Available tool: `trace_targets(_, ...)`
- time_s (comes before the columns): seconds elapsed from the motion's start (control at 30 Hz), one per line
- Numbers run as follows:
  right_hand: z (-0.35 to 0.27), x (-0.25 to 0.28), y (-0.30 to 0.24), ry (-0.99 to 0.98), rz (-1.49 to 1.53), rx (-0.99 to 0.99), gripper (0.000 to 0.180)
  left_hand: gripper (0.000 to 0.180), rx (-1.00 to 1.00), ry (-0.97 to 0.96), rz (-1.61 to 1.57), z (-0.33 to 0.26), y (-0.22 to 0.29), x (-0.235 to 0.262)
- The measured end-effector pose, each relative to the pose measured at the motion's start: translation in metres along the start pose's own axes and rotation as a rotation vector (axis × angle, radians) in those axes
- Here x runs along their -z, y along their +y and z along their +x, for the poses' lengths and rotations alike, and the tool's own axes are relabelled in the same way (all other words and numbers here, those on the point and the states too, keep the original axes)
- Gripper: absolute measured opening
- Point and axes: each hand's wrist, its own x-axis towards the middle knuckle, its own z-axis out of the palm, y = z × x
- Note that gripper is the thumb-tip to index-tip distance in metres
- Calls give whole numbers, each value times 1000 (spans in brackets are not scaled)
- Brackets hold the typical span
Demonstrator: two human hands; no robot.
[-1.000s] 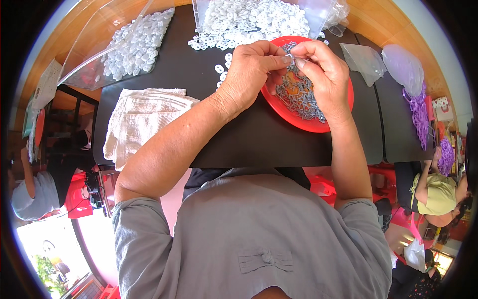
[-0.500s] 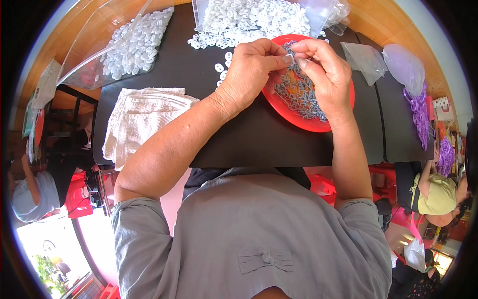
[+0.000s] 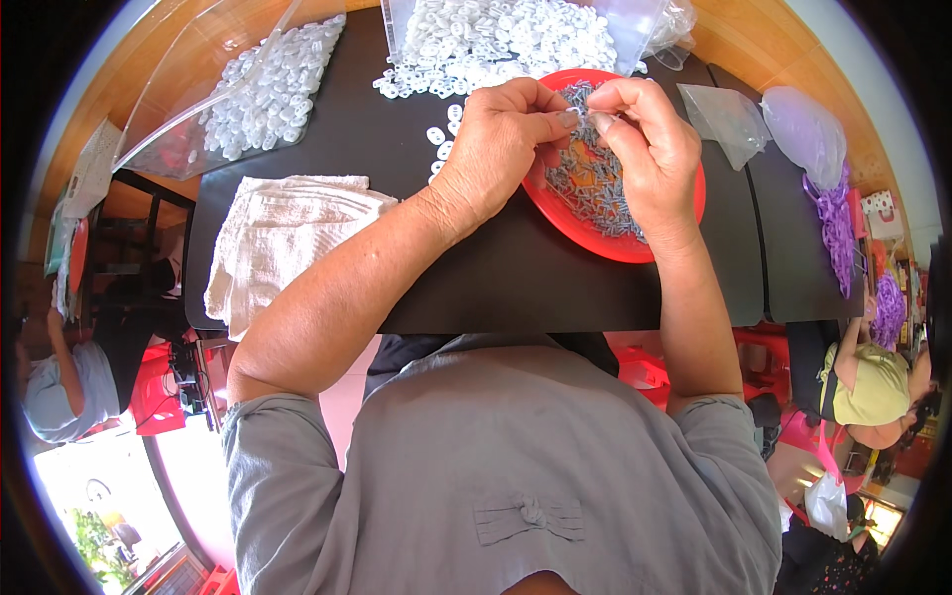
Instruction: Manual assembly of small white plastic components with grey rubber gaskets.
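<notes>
Both my hands are raised over a red plastic bowl [image 3: 575,226] holding a heap of small grey metal pins or screws [image 3: 595,203]. My left hand [image 3: 496,144] pinches a small white plastic piece [image 3: 575,113] between thumb and forefinger, mostly covered by the fingertips. Close beside it, my right hand [image 3: 654,159] has thumb and forefinger brought together at the piece. Whatever those right fingertips grip is too small to make out. Several loose white oval pieces with holes [image 3: 436,134] lie on the dark table to the left of my left hand.
A large pile of white pieces [image 3: 506,40] spills from a clear bag at the back. Another clear bag of them [image 3: 263,94] stands far left. A folded cream cloth [image 3: 288,233] lies near left. Plastic bags [image 3: 729,124] sit at right. Other people work at both sides.
My right fingertips have shifted very slightly to the right, away from the left ones. My left hand keeps its pinch and place.
</notes>
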Motion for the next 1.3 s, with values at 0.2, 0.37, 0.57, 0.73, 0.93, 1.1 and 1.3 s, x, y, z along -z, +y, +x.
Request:
trace_targets(0.2,1,-2,-1,5,-25,50,14,10,3,8,-14,-2,1,-2)
trace_targets(0.37,-2,-4,-3,19,-38,42,13,10,2,18,-26,-3,1,-4)
trace_targets(0.57,-5,-14,-6,80,-42,43,15,10,-21,55,-40,-6,-5,-6)
trace_targets(0.73,-6,-21,-7,152,-37,77,19,8,-65,103,-47,-8,-9,-12)
trace_targets(0.93,-9,-23,0,180,-47,77,22,7,-47,125,-73,-4,-10,-14)
trace_targets(1.1,-2,-13,-5,50,-61,-49,18,10,22,96,-67,2,-6,-4)
trace_targets(1.3,0,-7,-4,-1,-116,-43,16,12,49,88,-78,2,-6,-3)
